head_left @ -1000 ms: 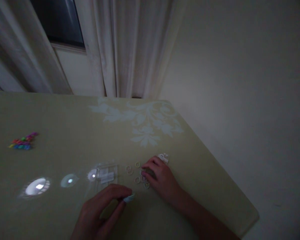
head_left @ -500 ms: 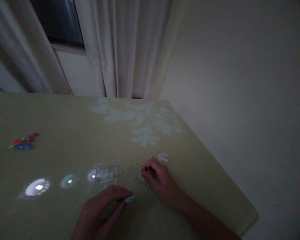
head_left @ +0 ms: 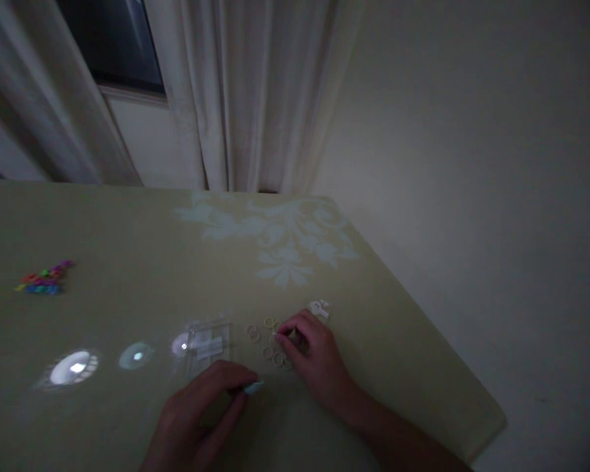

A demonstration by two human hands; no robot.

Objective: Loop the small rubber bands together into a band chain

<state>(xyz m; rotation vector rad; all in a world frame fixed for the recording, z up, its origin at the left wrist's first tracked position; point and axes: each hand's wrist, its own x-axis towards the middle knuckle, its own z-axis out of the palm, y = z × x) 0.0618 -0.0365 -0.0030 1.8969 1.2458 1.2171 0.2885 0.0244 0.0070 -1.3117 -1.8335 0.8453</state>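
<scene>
dim table point(head_left: 128, 242); right hand point(head_left: 317, 347) partly hides pale rings point(head_left: 274, 358)

The left hand point(head_left: 191, 403) arches low, its thumb point(head_left: 229, 416) and forefinger point(head_left: 231, 372) meeting at the tips with a gap behind them. The right hand point(head_left: 317, 347) curls inward, fingers point(head_left: 297, 321) bent and pinched to the thumb, its bare forearm point(head_left: 398, 429) slanting away toward the lower right.

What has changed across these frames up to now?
The right hand has shifted slightly left, and some thin pale rings beside its fingertips lie rearranged; whether it grips one is unclear. The left hand still pinches the small pale-blue item, and the clear plastic box and multicoloured pile of small pieces stayed put.
</scene>
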